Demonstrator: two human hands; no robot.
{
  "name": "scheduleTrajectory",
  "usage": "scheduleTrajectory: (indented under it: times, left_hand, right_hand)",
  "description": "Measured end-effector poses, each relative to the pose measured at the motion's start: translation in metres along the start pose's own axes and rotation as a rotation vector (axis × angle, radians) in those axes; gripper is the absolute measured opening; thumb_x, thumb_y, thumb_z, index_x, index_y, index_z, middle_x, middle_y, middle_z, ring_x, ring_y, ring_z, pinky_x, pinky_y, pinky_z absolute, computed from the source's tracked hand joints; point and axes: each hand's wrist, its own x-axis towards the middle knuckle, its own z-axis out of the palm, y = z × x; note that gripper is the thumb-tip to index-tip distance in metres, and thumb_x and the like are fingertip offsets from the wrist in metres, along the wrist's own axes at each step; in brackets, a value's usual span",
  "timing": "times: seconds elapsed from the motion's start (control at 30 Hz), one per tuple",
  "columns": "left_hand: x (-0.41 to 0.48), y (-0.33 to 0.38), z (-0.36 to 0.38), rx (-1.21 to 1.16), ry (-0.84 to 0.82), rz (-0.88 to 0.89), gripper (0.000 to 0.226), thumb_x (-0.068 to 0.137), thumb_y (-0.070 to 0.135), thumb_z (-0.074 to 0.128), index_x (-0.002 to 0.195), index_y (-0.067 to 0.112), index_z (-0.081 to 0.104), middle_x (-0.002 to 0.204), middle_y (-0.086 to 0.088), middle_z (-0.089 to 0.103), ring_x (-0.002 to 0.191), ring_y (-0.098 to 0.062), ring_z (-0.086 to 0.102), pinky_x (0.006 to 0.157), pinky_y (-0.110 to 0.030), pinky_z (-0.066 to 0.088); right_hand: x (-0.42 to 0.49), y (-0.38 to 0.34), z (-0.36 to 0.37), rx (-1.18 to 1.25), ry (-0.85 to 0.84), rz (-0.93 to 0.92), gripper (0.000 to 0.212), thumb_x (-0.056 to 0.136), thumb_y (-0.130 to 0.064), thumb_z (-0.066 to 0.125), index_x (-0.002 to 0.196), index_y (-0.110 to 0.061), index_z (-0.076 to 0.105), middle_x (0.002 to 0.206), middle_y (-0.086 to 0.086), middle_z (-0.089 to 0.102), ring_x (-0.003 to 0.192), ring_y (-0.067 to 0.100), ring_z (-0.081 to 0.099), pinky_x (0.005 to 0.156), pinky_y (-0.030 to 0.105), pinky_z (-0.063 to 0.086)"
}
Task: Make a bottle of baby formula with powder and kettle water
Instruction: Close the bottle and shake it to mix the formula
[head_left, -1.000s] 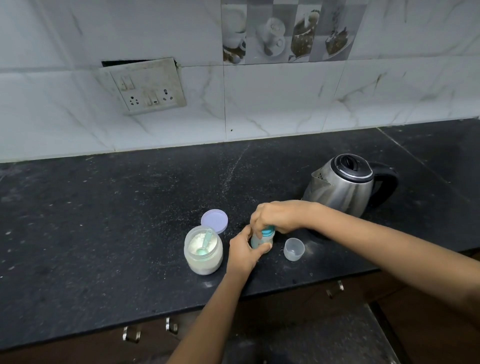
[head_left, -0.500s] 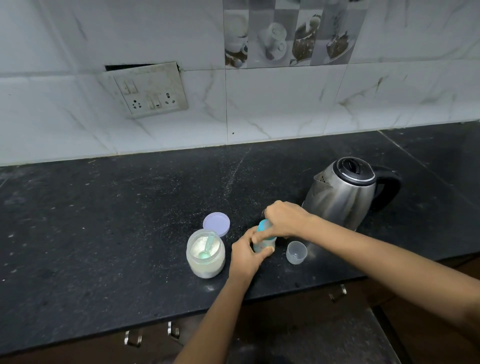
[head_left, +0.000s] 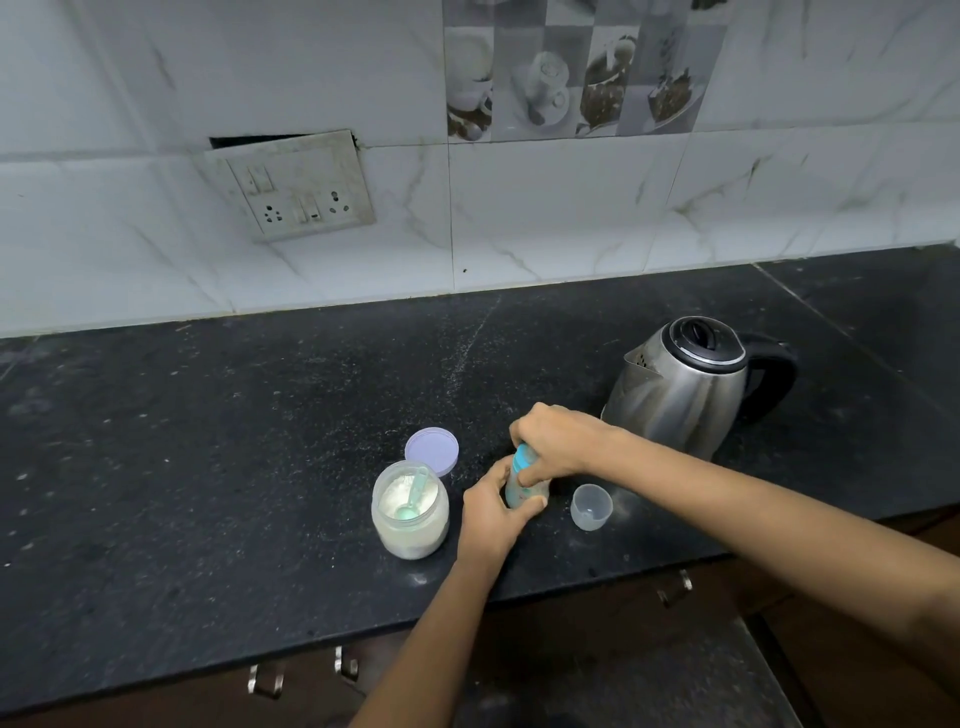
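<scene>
A small baby bottle (head_left: 525, 488) with a teal screw top stands on the black counter (head_left: 208, 441). My left hand (head_left: 493, 512) wraps its body from the left. My right hand (head_left: 558, 439) grips the teal top from above and hides most of it. Left of the bottle is an open jar of white formula powder (head_left: 410, 512) with a green scoop lying in it. The jar's lilac lid (head_left: 431, 451) lies just behind it. A clear bottle cap (head_left: 591, 506) sits mouth up to the right. The steel kettle (head_left: 685, 387) stands behind, lid closed.
The counter's front edge runs just below my left wrist, with drawer handles (head_left: 345, 662) under it. A tiled wall with a loose switch and socket plate (head_left: 296, 187) rises behind the counter.
Both hands have stayed on the bottle. My right hand has turned slightly on the teal top. The view has shifted a little lower in the frame.
</scene>
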Motion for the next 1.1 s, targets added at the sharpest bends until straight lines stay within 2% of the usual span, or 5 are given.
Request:
scheduleTrajectory:
  times: [0.17,0.3,0.6,0.9,1.1]
  left_hand:
    - [0.0,0.001,-0.001,0.02,-0.005,0.034,0.052,0.071,0.019,0.078,0.118,0.03,0.057,0.111,0.016,0.065,0.105,0.005,0.058,0.096,-0.024,0.047]
    - [-0.001,0.002,0.001,0.052,-0.003,0.043,0.054,0.073,0.021,0.075,0.122,0.029,0.056,0.114,0.015,0.064,0.107,0.002,0.057,0.097,-0.025,0.046]
    - [-0.01,0.007,0.01,0.001,0.094,0.036,0.049,0.075,0.02,0.074,0.119,0.034,0.058,0.105,0.02,0.066,0.1,0.008,0.059,0.083,-0.009,0.043]
    - [-0.014,0.011,0.02,-0.031,0.208,-0.021,0.041,0.074,0.022,0.076,0.108,0.038,0.062,0.086,0.019,0.068,0.085,0.009,0.061,0.072,-0.013,0.045]
    - [-0.011,0.004,0.015,-0.007,0.139,-0.028,0.055,0.069,0.035,0.079,0.119,0.038,0.057,0.107,0.024,0.066,0.101,0.004,0.06,0.088,-0.031,0.053]
  right_hand:
    - [-0.004,0.023,-0.013,0.071,-0.171,-0.206,0.057,0.071,-0.02,0.078,0.123,-0.028,0.056,0.106,-0.001,0.051,0.091,0.014,0.05,0.076,0.035,0.049]
    - [-0.004,0.032,-0.008,0.18,-0.069,-0.245,0.047,0.068,-0.02,0.078,0.113,-0.025,0.065,0.097,-0.004,0.056,0.076,0.003,0.049,0.073,0.028,0.049]
    - [-0.018,0.012,0.038,0.536,0.29,0.17,0.034,0.055,-0.039,0.076,0.076,-0.022,0.055,0.079,-0.008,0.059,0.072,0.013,0.057,0.059,0.031,0.047]
    - [-0.014,-0.034,0.056,0.59,0.468,0.648,0.042,0.071,-0.041,0.07,0.094,-0.011,0.051,0.097,0.005,0.059,0.088,0.028,0.061,0.073,0.035,0.047]
    - [-0.038,0.003,0.068,1.105,0.46,0.403,0.062,0.059,-0.035,0.088,0.111,-0.018,0.06,0.096,0.001,0.062,0.08,0.009,0.06,0.068,0.02,0.048]
